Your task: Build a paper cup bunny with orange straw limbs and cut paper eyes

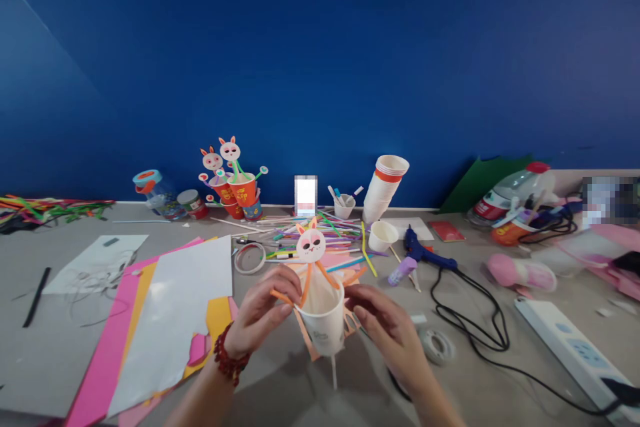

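Observation:
A white paper cup (323, 327) is between my hands, with a thin white stick (335, 372) coming out below its base. A rabbit face cut from paper (311, 245), with orange ears, stands above the cup's mouth on orange pipe cleaners (327, 275). My left hand (265, 310) is closed at the left rim, pinching an orange pipe cleaner arm (283, 296) there. At the right side, the curled fingers of my right hand (385, 323) touch the cup near its rim; their tips are partly hidden. Another orange pipe cleaner arm (356, 276) sticks out above them.
Loose pipe cleaners and straws (280, 233) lie behind the cup. Finished rabbit cups (243, 188) and stacked cups (385, 187) line the wall. Coloured paper sheets (165, 320) lie left. A blue glue gun (425, 252), tape roll (437, 345) and power strip (575, 340) are right.

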Action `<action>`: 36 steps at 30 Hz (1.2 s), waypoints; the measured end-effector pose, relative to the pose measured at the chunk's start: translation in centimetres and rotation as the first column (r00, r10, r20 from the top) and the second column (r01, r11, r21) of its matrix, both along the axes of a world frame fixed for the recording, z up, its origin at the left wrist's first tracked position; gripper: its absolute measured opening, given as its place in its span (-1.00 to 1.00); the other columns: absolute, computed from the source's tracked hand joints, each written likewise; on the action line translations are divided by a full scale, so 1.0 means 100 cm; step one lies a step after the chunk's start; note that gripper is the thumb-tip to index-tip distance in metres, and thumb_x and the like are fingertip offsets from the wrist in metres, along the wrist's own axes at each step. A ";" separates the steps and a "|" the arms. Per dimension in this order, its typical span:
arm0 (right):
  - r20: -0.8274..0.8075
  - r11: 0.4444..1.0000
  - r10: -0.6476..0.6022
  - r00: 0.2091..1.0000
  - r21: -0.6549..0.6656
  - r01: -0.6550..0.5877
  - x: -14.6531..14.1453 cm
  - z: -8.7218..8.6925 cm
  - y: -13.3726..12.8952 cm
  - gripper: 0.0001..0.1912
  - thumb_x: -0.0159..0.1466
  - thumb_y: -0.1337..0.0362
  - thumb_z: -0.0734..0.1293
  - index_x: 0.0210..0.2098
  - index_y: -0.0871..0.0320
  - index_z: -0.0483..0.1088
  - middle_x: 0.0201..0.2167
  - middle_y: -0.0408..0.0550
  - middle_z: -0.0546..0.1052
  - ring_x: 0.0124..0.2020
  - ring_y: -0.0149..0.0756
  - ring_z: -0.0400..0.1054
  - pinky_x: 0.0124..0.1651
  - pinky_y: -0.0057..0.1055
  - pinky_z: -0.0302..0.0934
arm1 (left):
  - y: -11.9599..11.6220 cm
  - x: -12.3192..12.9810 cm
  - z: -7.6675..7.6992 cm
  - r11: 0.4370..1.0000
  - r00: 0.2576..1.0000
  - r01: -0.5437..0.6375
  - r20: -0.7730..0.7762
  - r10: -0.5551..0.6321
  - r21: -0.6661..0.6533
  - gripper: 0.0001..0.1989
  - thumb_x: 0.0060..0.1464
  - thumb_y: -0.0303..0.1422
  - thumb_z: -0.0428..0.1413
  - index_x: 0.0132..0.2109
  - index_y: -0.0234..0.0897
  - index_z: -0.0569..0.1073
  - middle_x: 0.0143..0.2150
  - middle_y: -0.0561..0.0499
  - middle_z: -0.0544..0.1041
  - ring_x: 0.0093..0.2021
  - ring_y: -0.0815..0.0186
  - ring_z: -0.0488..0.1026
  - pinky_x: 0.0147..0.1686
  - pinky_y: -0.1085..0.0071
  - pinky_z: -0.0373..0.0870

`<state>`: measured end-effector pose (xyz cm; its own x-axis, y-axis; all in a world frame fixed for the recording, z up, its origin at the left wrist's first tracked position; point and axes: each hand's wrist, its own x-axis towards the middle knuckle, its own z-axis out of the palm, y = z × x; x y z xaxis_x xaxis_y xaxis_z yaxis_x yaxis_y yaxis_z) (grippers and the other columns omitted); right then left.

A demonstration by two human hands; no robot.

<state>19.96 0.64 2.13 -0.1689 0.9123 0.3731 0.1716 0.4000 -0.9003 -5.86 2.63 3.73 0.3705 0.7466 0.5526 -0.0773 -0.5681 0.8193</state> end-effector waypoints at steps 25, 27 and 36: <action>0.290 0.980 -0.194 0.937 0.101 0.172 0.026 -0.033 -0.015 -0.82 0.38 0.21 0.31 -0.10 0.08 0.51 -0.19 0.04 0.62 -0.18 -0.15 0.54 -0.11 -0.34 0.44 | 0.013 0.005 -0.028 0.891 0.847 0.245 0.532 -0.005 -0.381 -0.87 0.13 -0.26 0.23 -0.27 -0.22 0.49 -0.06 -0.06 0.40 -0.03 0.16 0.35 -0.09 0.33 0.33; 0.335 0.953 -0.301 0.893 0.127 0.274 0.045 -0.040 -0.017 -0.80 0.38 0.16 0.30 -0.18 0.09 0.53 -0.22 0.03 0.64 -0.20 -0.13 0.55 -0.13 -0.34 0.44 | 0.015 -0.001 -0.028 0.893 0.834 0.216 0.550 0.041 -0.396 -0.86 0.12 -0.26 0.25 -0.27 -0.22 0.49 -0.07 -0.06 0.39 -0.06 0.18 0.36 -0.14 0.37 0.35; 0.422 0.912 -0.396 0.815 0.076 0.404 0.083 -0.051 -0.025 -0.62 0.37 -0.03 0.25 -0.25 0.09 0.56 -0.28 0.05 0.66 -0.28 -0.13 0.57 -0.38 -0.43 0.45 | 0.017 -0.006 -0.029 0.892 0.843 0.217 0.537 0.034 -0.396 -0.87 0.12 -0.29 0.25 -0.29 -0.23 0.50 -0.09 -0.06 0.39 -0.06 0.18 0.36 -0.10 0.35 0.34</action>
<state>28.29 -1.87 -2.94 0.0759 0.9391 0.3351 0.6751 0.1990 -0.7104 -6.44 4.32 0.84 0.2018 0.9274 0.3151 -0.5918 -0.1409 0.7937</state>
